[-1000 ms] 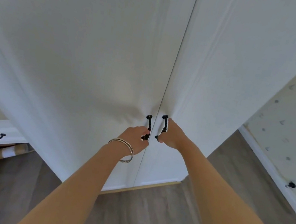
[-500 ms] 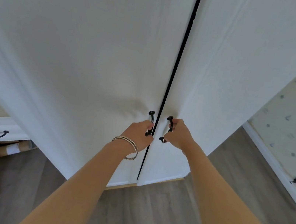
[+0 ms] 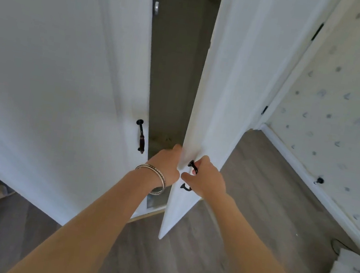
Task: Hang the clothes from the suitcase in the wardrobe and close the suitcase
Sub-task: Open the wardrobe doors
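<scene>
Fingers (image 3: pixel 196 162) of the right hand (image 3: pixel 206 180) curl around the right door's handle (image 3: pixel 193 167).
Left hand (image 3: pixel 166 165) touches that door's (image 3: pixel 223 96) edge mid-frame, its fingers hidden; the wardrobe (image 3: pixel 176 65) shows a dark gap.

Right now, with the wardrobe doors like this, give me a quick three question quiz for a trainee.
1. True or false: the right hand grips the black handle of the right door.
2. Where is the left hand? A) on the left door's handle B) at the inner edge of the right door C) on the floor
3. Fill in: the bracelets sit on the ___ wrist.

Key: 1 true; 2 B; 3 left.
</scene>
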A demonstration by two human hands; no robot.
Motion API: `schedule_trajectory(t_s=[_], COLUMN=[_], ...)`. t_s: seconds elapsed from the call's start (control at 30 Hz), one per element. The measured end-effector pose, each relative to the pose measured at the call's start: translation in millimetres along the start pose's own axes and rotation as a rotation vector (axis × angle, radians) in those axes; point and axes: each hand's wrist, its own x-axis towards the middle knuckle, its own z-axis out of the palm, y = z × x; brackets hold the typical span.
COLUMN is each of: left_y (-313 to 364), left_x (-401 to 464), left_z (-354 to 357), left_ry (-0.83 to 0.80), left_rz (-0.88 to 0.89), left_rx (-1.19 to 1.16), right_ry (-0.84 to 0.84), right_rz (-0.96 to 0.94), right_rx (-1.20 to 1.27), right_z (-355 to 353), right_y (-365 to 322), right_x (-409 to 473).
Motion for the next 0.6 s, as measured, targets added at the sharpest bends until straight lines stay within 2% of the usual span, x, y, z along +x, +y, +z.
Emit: schedule_trajectory(t_s=[0.23, 0.4, 0.6], left_y=[57, 108, 165], left_x=[-31, -40, -26], left_z=[37, 61, 101], left_ry=[-0.048, -0.105, -0.194], left_rz=[0.062, 0.187, 0.350], left_rx=[0.154, 0.347, 0.325], right_ry=[0.080, 0.131, 0.146], right_rz=[0.118, 0.183, 0.240], right_rx=[-0.045, -0.084, -0.064], right_z=[-23, -49, -82], right_y=[42, 85, 146], right_x=[-41, -64, -81])
